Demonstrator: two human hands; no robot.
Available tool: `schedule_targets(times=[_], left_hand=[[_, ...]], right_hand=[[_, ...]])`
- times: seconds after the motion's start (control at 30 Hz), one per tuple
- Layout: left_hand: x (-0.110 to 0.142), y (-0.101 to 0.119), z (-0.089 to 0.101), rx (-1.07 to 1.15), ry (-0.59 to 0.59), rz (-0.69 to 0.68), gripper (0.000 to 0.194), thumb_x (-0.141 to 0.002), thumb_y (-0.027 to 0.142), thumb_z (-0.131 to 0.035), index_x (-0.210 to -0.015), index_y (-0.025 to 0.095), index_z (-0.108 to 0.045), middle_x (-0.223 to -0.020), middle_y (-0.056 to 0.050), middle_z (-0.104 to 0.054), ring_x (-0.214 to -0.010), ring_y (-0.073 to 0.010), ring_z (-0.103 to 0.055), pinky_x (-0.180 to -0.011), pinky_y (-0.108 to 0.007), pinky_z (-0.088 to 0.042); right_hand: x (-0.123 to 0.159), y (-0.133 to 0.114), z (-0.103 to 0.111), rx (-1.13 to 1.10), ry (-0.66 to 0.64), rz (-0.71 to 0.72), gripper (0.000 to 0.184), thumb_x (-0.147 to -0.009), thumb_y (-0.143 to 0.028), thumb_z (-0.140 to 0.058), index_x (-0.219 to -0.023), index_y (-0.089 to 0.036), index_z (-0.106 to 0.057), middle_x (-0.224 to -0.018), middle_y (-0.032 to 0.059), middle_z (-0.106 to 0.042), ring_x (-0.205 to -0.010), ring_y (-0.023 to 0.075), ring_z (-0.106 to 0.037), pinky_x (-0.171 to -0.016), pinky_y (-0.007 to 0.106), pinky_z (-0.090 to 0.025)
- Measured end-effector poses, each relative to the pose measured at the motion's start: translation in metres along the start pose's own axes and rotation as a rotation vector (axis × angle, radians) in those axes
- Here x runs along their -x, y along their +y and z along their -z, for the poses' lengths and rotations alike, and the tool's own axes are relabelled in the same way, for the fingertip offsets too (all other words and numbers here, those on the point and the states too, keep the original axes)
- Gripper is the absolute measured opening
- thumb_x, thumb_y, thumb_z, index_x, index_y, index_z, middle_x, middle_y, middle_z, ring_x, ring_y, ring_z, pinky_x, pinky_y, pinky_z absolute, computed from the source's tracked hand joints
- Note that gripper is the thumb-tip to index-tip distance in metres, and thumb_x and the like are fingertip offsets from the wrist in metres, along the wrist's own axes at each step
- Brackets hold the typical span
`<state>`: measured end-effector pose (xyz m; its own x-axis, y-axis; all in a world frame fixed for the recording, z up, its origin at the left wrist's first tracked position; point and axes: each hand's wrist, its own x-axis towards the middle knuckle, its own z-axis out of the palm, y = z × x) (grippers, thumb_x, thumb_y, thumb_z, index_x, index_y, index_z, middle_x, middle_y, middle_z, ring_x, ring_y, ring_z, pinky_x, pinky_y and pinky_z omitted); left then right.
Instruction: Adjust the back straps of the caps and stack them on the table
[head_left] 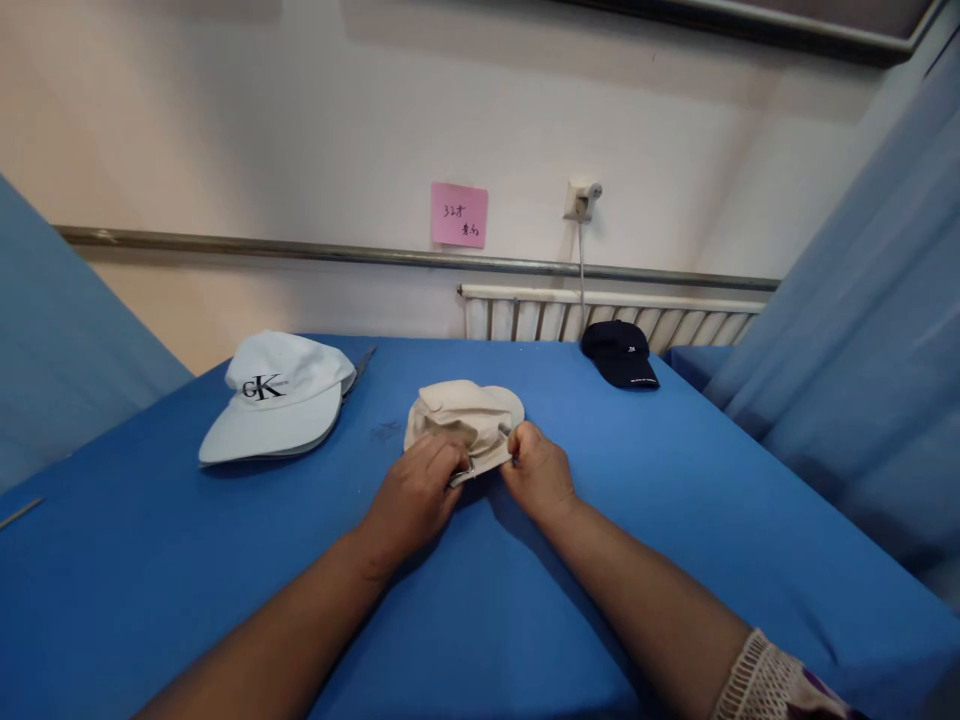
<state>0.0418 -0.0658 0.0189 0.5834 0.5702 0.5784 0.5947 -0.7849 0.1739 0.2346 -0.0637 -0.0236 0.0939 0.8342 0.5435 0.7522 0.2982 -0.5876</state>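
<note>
A beige cap [465, 415] lies crumpled in the middle of the blue table [225, 580]. My left hand [416, 495] is closed, its fingers pinching the cap's near edge. Just to the right, my right hand [538, 470] is also closed on that same edge. The two hands almost touch, and the part of the cap between the fingers is hidden.
A white cap [274, 395] with black letters rests at the table's left. A dark navy cap [621, 353] sits at the far right corner. Blue curtains [855, 360] hang on both sides. A radiator [525, 315] and a pink note [459, 214] are on the wall behind.
</note>
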Motion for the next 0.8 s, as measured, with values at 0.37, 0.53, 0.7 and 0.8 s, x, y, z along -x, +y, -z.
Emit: schedule_targets(times=[0.37, 0.53, 0.7, 0.8], left_hand=[[-0.004, 0.000, -0.004, -0.185, 0.271, -0.202, 0.017, -0.085, 0.005, -0.051, -0.078, 0.020, -0.054, -0.088, -0.010, -0.067, -0.078, -0.0200, -0.056, -0.074, -0.033, -0.045], [-0.005, 0.000, -0.009, -0.171, 0.285, -0.220, 0.017, -0.085, 0.006, -0.053, -0.077, 0.020, -0.053, -0.085, -0.008, -0.067, -0.077, -0.0194, -0.056, -0.073, -0.032, -0.045], [-0.005, 0.004, -0.012, -0.152, 0.209, -0.235, 0.011, -0.085, 0.007, -0.056, -0.083, 0.018, -0.055, -0.090, -0.009, -0.066, -0.081, -0.0198, -0.057, -0.076, -0.033, -0.046], [-0.005, 0.010, -0.012, -0.062, 0.089, -0.227, 0.005, -0.086, 0.014, -0.060, -0.087, 0.018, -0.058, -0.094, -0.009, -0.066, -0.084, -0.0201, -0.059, -0.079, -0.034, -0.047]], right_hand=[[0.006, -0.024, 0.022, -1.164, -0.479, -0.850, 0.037, -0.084, -0.051, -0.061, -0.086, -0.014, -0.063, -0.070, 0.0035, -0.065, -0.043, 0.0064, -0.046, -0.037, 0.018, -0.024], [0.008, -0.029, 0.024, -1.508, -0.480, -1.081, 0.022, -0.085, -0.033, -0.067, -0.093, -0.013, -0.064, -0.071, 0.0029, -0.065, -0.049, 0.0061, -0.053, -0.037, 0.013, -0.030], [0.008, -0.024, 0.017, -1.624, -0.254, -1.084, 0.018, -0.074, -0.005, -0.068, -0.087, -0.015, -0.061, -0.065, -0.0025, -0.060, -0.047, 0.0045, -0.051, -0.036, 0.011, -0.031], [0.002, -0.014, 0.016, -1.678, -0.204, -1.101, 0.018, -0.071, -0.001, -0.060, -0.084, -0.015, -0.057, -0.058, -0.0052, -0.054, -0.040, 0.0030, -0.044, -0.034, 0.011, -0.029]])
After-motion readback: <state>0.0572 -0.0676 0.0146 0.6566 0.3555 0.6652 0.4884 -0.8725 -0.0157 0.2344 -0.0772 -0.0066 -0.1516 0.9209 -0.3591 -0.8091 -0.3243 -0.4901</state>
